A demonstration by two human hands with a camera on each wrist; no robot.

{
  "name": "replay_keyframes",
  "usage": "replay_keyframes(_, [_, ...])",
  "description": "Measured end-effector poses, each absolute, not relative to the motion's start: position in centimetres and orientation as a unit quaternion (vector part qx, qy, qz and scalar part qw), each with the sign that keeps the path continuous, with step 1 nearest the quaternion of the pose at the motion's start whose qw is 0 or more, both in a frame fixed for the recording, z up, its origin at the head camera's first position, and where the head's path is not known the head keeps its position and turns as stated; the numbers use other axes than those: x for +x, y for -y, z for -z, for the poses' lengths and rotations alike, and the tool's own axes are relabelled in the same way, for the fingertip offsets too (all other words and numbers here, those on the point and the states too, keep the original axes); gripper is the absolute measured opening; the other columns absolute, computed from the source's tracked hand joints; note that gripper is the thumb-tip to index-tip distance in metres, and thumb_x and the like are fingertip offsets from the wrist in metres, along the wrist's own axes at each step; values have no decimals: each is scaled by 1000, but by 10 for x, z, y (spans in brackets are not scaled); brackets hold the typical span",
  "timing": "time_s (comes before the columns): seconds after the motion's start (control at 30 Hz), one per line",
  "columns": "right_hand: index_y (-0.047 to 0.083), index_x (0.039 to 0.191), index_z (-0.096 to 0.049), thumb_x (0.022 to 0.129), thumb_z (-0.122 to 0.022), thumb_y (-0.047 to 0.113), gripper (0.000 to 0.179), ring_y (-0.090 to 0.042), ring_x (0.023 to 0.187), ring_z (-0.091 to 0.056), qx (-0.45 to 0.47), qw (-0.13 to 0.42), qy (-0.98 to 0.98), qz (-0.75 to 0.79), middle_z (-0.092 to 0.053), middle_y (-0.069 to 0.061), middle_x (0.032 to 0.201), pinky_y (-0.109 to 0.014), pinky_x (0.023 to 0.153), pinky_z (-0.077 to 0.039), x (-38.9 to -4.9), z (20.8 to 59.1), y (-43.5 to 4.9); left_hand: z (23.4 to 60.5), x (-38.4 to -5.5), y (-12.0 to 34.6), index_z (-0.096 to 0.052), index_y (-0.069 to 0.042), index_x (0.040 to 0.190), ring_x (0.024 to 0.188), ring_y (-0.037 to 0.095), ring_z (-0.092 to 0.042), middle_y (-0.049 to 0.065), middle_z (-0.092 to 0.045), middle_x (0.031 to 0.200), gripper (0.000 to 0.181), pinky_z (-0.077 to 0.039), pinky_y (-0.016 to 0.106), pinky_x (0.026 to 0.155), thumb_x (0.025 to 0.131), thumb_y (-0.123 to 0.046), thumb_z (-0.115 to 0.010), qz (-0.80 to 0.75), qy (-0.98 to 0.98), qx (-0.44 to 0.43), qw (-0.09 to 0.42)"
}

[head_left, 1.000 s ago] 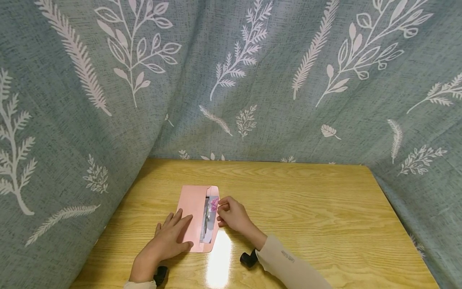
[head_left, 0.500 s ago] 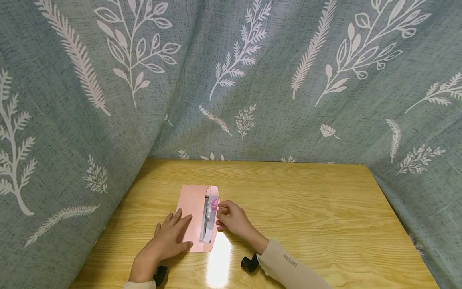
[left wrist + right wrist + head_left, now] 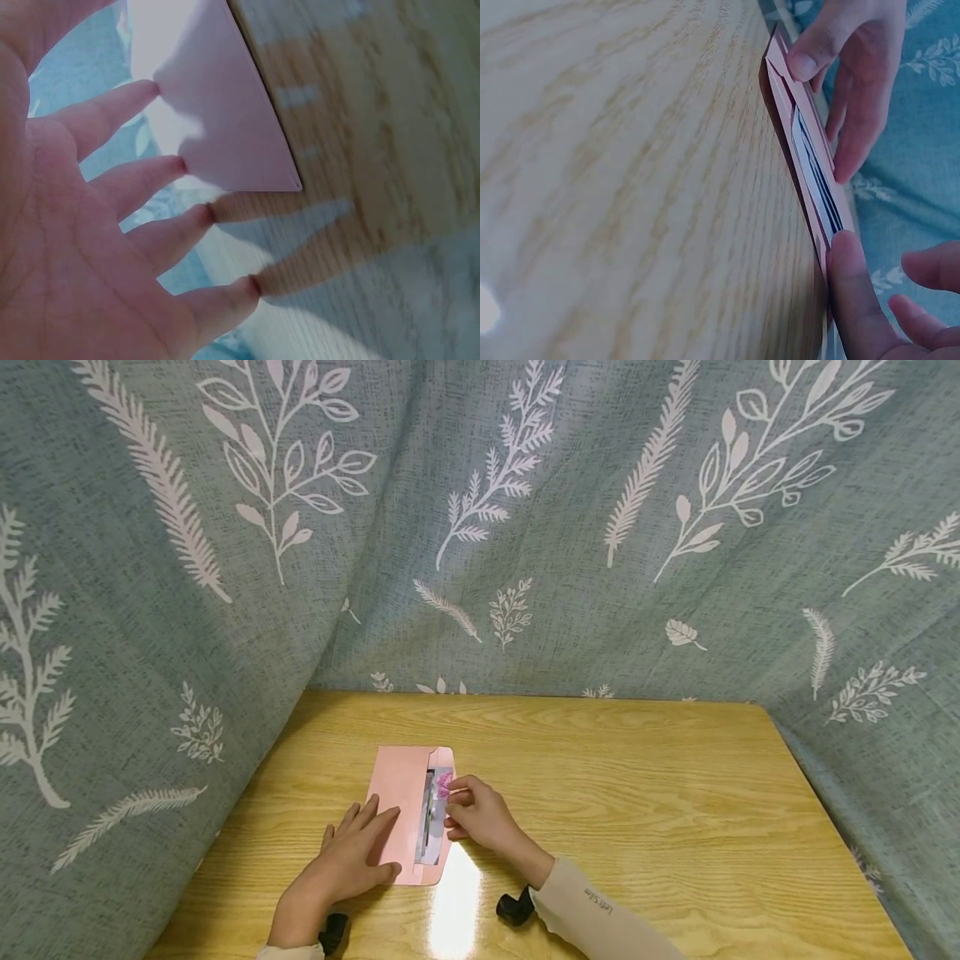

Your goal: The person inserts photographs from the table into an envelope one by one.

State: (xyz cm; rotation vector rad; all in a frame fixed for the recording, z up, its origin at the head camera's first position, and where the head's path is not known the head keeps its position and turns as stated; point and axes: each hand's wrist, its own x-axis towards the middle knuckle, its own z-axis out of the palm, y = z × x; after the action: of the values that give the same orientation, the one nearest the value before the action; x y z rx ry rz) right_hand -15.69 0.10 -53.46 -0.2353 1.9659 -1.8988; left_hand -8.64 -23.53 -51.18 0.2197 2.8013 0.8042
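Observation:
A pink envelope (image 3: 401,777) lies flat on the wooden table, its opening and unfolded flap facing right. Several photo cards (image 3: 432,835), the top one with a pink flower, stick partly out of that opening. My left hand (image 3: 345,860) rests with spread fingers on the envelope's near left part; in the left wrist view two fingertips (image 3: 176,163) touch the paper and two reach past its edge. At the opening, my right hand (image 3: 483,814) touches the cards' outer edge. One fingertip (image 3: 847,244) presses against the card edges in the right wrist view, while the other visible fingers stand apart from them.
The wooden table (image 3: 637,793) extends to the right and behind the envelope. A blue-green leaf-patterned curtain (image 3: 570,568) hangs around its back and sides. Black wrist devices (image 3: 515,908) sit at both wrists. Bright glare marks the table in front.
My right hand has shifted slightly left and its fingers now sit a little further over the flap, against the cards. The left hand and envelope have stayed in place.

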Motion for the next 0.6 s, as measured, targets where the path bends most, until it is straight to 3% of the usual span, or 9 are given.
replay_keyframes(0.6, [-3,126,-58,94,-63,-4,32,-26,73,-69,-79,196,-693,689,-65,-19,105,-42,62,-60,-160,535,12,511,-86,235,-49,-12,149,145,53,-15,25,-26,159,80,-9,80,103,79,-28,-84,-277,-952,78,107])
